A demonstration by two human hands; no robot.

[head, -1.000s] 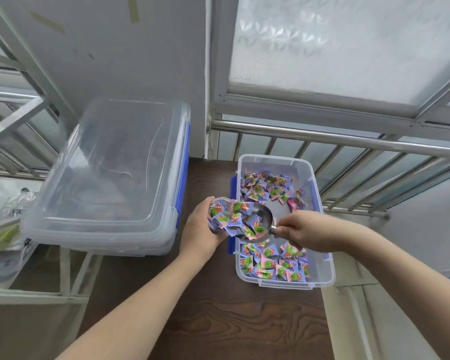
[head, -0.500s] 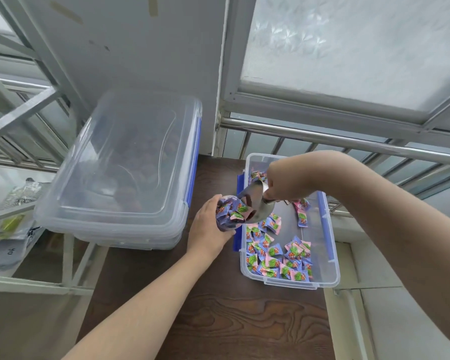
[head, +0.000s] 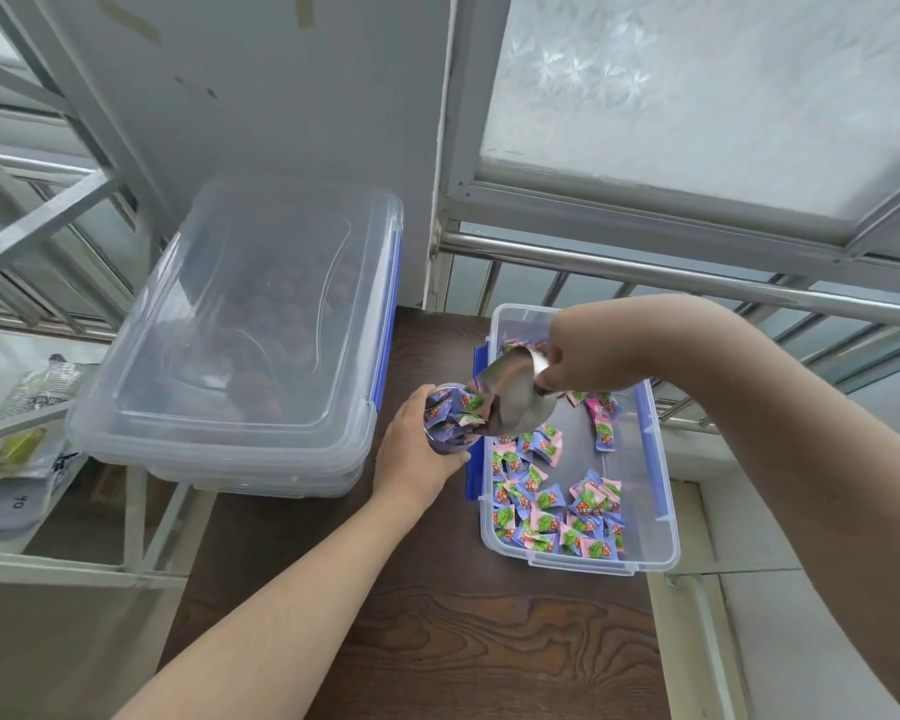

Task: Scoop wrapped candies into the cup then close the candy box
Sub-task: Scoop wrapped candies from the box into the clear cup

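My left hand grips a clear cup stuffed with wrapped candies, held just left of the candy box. My right hand holds a metal scoop tipped steeply down, its mouth against the cup's rim. The open clear candy box with blue clips sits on the dark wooden table. Several blue and pink wrapped candies lie in it, mostly at its near end. The box's lid is not in sight.
A larger closed clear box with blue latches stands at the left, partly over the table's edge. A metal rail and window frame run behind the candy box. A shelf with bags is at the far left.
The scoop, level and full a second ago, has been lifted and tipped toward the cup. The candies have slid out of it into the cup. My left hand has kept hold of the cup.
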